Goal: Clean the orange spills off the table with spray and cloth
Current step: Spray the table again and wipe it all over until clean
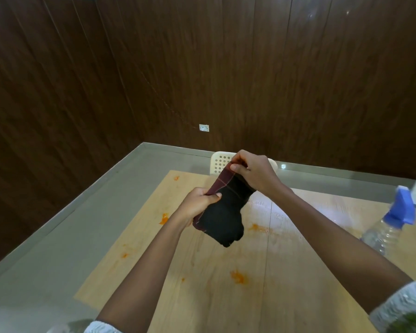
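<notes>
Both grips are closed on the dark, maroon-edged cloth (pixel 222 212): my left hand (pixel 197 205) pinches its lower edge, my right hand (pixel 252 171) its top corner, holding it above the pale wooden desk (pixel 286 284). Orange spills (pixel 238 276) dot the desk below. Right of my grip stands a clear plastic spray bottle with a blue trigger (pixel 392 224).

The cloth (pixel 222 212) is black with a maroon edge crossed by thin orange lines. The table (pixel 286 284) is pale wood grain, blotched with orange spills (pixel 238 277). At right, the spray bottle (pixel 392 224) is clear with a blue head. The far chair (pixel 220 162) is cream, dotted with holes; the wall (pixel 202 68) is dark brown.
</notes>
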